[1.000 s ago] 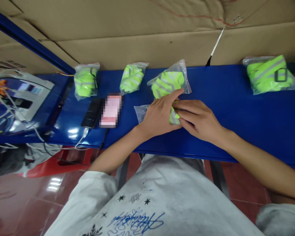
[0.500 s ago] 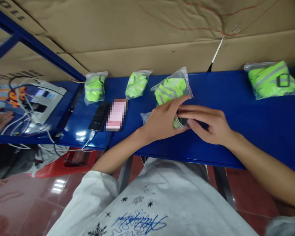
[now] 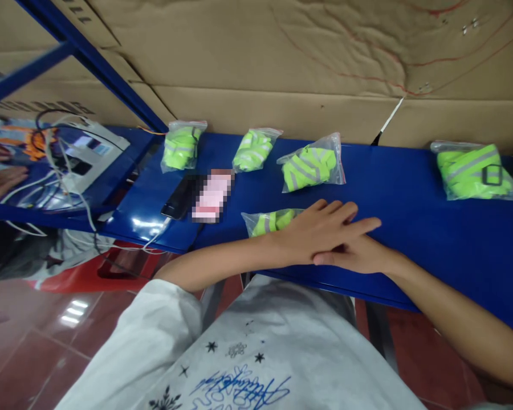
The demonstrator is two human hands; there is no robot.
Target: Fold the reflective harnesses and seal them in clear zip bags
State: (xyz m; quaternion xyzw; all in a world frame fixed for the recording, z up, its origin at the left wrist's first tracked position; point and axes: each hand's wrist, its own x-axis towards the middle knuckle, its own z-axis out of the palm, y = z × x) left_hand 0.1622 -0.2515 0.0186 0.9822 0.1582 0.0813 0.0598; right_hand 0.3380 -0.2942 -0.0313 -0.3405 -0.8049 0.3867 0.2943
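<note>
Close to the front edge of the table lies a clear zip bag with a folded lime-yellow reflective vest (image 3: 270, 223), its right part hidden beneath my left hand (image 3: 320, 230). That hand is palm down at the bag's right end, most fingers curled and the index finger stretched out to the right. My right hand (image 3: 365, 253) lies partly under it, its thumb pointing left. The other right fingers are hidden, so their grip does not show. Just beyond the hands is another bagged reflective vest (image 3: 312, 168).
More bagged vests (image 3: 255, 151) (image 3: 180, 148) (image 3: 474, 171) lie along the back of the blue table (image 3: 410, 228). A black phone (image 3: 177, 199) with a cable lies beside a blurred-out pink item (image 3: 214, 196). At far left are a white device (image 3: 100, 151) and another person's hand (image 3: 4, 182).
Both hands have shifted toward the table's front edge and overlap more, left over right. The vest bag beyond them, partly covered before, is now in full view. The camera view has tilted.
</note>
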